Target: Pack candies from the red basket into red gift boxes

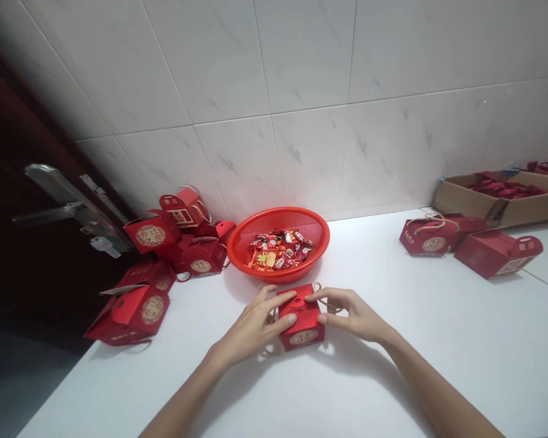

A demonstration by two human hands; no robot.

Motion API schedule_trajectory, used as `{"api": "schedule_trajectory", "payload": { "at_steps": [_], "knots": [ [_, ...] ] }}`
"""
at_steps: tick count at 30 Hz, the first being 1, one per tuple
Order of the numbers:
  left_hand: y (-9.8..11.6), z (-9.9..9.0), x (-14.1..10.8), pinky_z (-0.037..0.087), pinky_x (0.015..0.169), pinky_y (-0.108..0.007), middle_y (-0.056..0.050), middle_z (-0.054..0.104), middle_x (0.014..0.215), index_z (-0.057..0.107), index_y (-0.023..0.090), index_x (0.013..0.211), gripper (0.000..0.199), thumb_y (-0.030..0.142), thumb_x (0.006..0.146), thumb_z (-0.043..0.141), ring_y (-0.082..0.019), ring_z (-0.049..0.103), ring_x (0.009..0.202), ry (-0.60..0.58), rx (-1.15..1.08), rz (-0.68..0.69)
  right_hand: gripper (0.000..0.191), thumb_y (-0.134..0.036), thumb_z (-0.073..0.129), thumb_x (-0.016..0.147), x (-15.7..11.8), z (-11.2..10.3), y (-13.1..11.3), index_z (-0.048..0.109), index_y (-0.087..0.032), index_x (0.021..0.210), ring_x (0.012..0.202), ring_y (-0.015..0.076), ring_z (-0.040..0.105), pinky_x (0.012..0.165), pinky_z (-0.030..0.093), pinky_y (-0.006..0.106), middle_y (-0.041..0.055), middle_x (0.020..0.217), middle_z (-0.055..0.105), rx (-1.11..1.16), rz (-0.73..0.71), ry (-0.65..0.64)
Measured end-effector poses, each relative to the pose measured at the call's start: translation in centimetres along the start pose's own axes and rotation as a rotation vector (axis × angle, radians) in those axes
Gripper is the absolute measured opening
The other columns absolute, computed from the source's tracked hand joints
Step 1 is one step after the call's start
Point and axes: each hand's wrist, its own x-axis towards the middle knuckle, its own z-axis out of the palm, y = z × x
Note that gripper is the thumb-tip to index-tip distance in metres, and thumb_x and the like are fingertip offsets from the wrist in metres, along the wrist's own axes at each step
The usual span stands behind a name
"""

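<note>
A small red paper gift box (307,322) with a pale gold oval emblem on its front stands on the white table, a thin cord handle at its side. My left hand (262,319) grips its left side, with the index finger on the top flaps and the thumb near the front top edge. On the right, my right hand (349,311) holds the box by its top right edge, index finger and thumb bent onto it. The top flaps are folded over, with a small hole visible. Just behind the box sits a red plastic basket (240,258) holding wrapped sweets (281,250).
Several similar red boxes (141,313) are piled at the left beside a dark door with a metal handle (50,182). More red boxes (432,236) lie at the right, near a cardboard box (466,198) of dark red material. A tiled wall (310,155) rises behind.
</note>
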Motion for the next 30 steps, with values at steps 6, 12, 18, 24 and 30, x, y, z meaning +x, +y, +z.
{"api": "schedule_trajectory", "payload": {
  "at_steps": [6,12,18,24,30],
  "knots": [
    [0.7,-2.8,-0.2,0.06,0.071,-0.035,-0.011,0.068,0.12,0.066,0.022,0.13,0.053,0.052,0.087,0.067,-0.017,0.068,0.072,0.056,-0.316,-0.032,0.037,-0.048,0.069,0.086,-0.1,0.2,-0.1,0.073,-0.022,0.112,0.068,0.0138,0.053,0.071,0.049,0.031,0.0052,0.099,0.072,-0.052,-0.045,0.012],
    [2.2,-4.9,-0.1,0.062,0.083,-0.038,-0.011,0.073,0.116,0.072,0.02,0.108,0.03,0.035,0.082,0.076,-0.026,0.074,0.094,0.12,-0.684,0.097,0.034,-0.043,0.07,0.086,0.0,0.1,-0.5,0.072,-0.021,0.111,0.066,0.0127,0.053,0.069,0.049,0.03,0.0034,0.092,0.07,-0.041,-0.061,0.019],
    [3.4,-3.6,0.8,0.064,0.087,-0.041,-0.014,0.064,0.133,0.075,0.019,0.105,0.024,0.031,0.084,0.074,-0.029,0.072,0.106,0.101,-0.624,0.192,0.03,-0.044,0.067,0.088,1.5,-1.1,-3.3,0.071,-0.019,0.104,0.083,0.0186,0.064,0.076,0.052,0.034,0.0082,0.102,0.074,-0.028,-0.169,0.152],
    [4.9,-2.5,2.0,0.063,0.089,-0.039,-0.011,0.062,0.131,0.076,0.02,0.103,0.019,0.026,0.088,0.066,-0.025,0.071,0.104,0.183,-0.509,0.289,0.028,-0.042,0.069,0.088,3.4,-1.4,-6.9,0.07,-0.018,0.101,0.081,0.0192,0.068,0.075,0.054,0.034,0.0054,0.089,0.073,-0.002,-0.16,0.035],
    [6.1,-1.8,3.3,0.065,0.082,-0.034,-0.01,0.061,0.127,0.077,0.023,0.1,0.019,0.027,0.09,0.061,-0.029,0.059,0.125,0.343,-0.342,0.35,0.026,-0.038,0.07,0.086,4.5,-1.6,-8.4,0.068,-0.017,0.101,0.072,0.0181,0.068,0.067,0.053,0.031,0.0029,0.075,0.071,-0.031,-0.117,0.057]
  ]
}}
